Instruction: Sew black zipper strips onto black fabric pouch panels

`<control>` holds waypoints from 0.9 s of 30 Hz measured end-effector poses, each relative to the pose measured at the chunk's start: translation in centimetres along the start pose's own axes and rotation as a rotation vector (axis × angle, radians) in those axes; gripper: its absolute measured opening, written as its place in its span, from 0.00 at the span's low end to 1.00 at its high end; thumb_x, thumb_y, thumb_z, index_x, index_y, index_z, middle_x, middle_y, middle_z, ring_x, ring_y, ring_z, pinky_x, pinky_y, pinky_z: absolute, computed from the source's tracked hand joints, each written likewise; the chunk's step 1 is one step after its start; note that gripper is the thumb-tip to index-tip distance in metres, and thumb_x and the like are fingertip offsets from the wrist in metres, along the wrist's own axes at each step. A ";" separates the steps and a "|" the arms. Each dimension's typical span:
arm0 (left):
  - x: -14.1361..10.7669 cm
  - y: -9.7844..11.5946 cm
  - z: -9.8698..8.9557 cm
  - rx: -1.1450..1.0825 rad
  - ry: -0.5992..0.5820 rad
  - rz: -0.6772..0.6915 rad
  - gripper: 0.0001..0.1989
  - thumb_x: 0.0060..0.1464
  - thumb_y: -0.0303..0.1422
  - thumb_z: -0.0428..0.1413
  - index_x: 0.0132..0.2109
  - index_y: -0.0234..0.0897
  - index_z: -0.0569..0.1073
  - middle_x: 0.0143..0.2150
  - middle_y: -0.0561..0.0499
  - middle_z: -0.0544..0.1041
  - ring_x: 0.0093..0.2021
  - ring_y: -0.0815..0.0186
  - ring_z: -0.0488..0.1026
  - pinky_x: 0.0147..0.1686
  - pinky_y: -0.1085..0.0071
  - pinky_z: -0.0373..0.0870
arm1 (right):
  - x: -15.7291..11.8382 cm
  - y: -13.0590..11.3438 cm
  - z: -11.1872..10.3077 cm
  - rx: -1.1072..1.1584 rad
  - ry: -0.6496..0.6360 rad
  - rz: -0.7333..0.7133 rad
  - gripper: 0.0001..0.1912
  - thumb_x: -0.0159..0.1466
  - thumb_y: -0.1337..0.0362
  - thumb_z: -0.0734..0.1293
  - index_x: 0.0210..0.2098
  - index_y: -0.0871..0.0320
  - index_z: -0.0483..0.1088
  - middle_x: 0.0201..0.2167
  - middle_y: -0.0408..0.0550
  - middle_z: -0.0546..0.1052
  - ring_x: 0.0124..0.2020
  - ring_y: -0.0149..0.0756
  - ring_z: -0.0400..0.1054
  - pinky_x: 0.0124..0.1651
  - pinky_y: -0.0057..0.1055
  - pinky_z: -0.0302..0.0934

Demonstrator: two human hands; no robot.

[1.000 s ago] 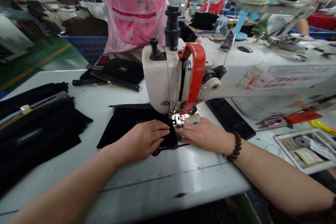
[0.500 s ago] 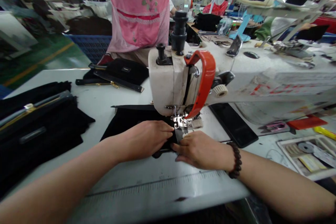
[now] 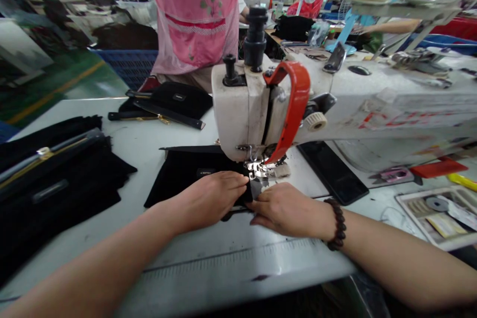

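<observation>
A black fabric panel [image 3: 177, 171] with a small label [image 3: 204, 173] lies on the sewing table, its right edge at the presser foot [image 3: 256, 171] of a white sewing machine [image 3: 231, 114]. My left hand [image 3: 212, 198] rests over the panel, fingers together and bent onto the cloth just left of the foot; its thumb is hidden. Close in front of the foot, my right hand [image 3: 288, 211] pinches the panel's near right corner between thumb and fingers. The fingertips of both hands almost meet. The needle's tip cannot be made out.
Black pouch pieces with zips [image 3: 48, 184] are stacked at left, with more pouches [image 3: 175, 102] behind. A phone [image 3: 333, 171], thread snips [image 3: 395, 175] and a parts tray [image 3: 443, 216] lie at right. A person in a pink apron [image 3: 197, 20] stands across the table.
The panel's label now shows beyond my left hand; it was covered before. Both hands remain by the presser foot, with the view shifted slightly.
</observation>
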State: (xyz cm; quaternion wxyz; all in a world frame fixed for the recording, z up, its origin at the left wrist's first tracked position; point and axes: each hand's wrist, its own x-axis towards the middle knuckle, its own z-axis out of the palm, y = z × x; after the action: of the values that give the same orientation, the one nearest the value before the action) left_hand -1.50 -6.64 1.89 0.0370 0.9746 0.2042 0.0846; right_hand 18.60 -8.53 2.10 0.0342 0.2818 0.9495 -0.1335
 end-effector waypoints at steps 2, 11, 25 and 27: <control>0.0 -0.1 0.1 0.015 0.004 0.000 0.14 0.54 0.22 0.46 0.46 0.24 0.71 0.48 0.39 0.73 0.49 0.60 0.69 0.52 0.65 0.65 | 0.1 0.0 0.0 -0.013 0.009 0.012 0.16 0.62 0.57 0.61 0.44 0.60 0.68 0.30 0.50 0.74 0.30 0.34 0.67 0.29 0.28 0.54; -0.2 -0.1 -1.0 -0.287 0.204 -0.254 0.13 0.55 0.25 0.45 0.43 0.29 0.73 0.42 0.44 0.77 0.44 0.64 0.73 0.45 0.69 0.70 | -0.2 -0.1 -0.1 -0.039 -0.002 -0.046 0.21 0.63 0.55 0.59 0.51 0.61 0.63 0.27 0.50 0.75 0.27 0.34 0.68 0.26 0.28 0.50; -0.4 0.1 -0.3 -0.361 0.108 -0.156 0.14 0.52 0.23 0.46 0.42 0.32 0.73 0.42 0.44 0.75 0.43 0.63 0.72 0.43 0.67 0.71 | -0.6 1.7 -0.4 -0.064 0.299 0.070 0.08 0.62 0.63 0.60 0.35 0.60 0.69 0.30 0.49 0.73 0.32 0.34 0.65 0.33 0.30 0.55; -0.6 -0.2 0.0 -0.408 0.160 -0.169 0.13 0.53 0.23 0.47 0.41 0.32 0.73 0.41 0.45 0.76 0.42 0.65 0.72 0.42 0.68 0.71 | -0.7 2.4 -0.5 -0.059 0.363 0.151 0.10 0.59 0.61 0.64 0.37 0.61 0.68 0.36 0.53 0.71 0.38 0.38 0.64 0.39 0.35 0.57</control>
State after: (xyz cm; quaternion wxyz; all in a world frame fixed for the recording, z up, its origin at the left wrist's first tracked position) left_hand -2.12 -6.76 1.73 0.2240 0.9166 0.2659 0.1975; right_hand 20.48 -6.80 2.14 -0.1194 0.3705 0.9198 -0.0497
